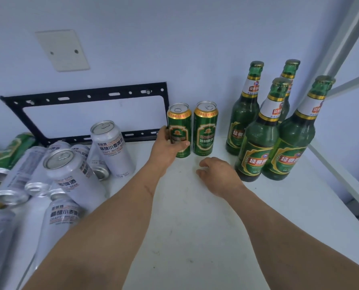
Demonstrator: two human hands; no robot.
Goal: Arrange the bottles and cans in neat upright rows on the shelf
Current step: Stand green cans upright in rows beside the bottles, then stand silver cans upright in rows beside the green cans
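Note:
My left hand [167, 147] grips a green beer can [179, 120] that stands upright on the white shelf [195, 237], close to the wall. A second green can [205, 128] stands upright just to its right, almost touching. My right hand [218, 174] rests on the shelf in front of the cans, fingers loosely curled, holding nothing. Several green glass bottles [255, 143] stand upright in two short rows at the right. A heap of white cans [74, 176] fills the left side; most lie flat, a few stand or lean.
A black metal bracket [84, 97] is fixed to the wall behind the cans. More green cans [17, 145] lie at the far left edge. A white shelf post [345, 38] rises at the right. The shelf's right edge runs just beyond the bottles.

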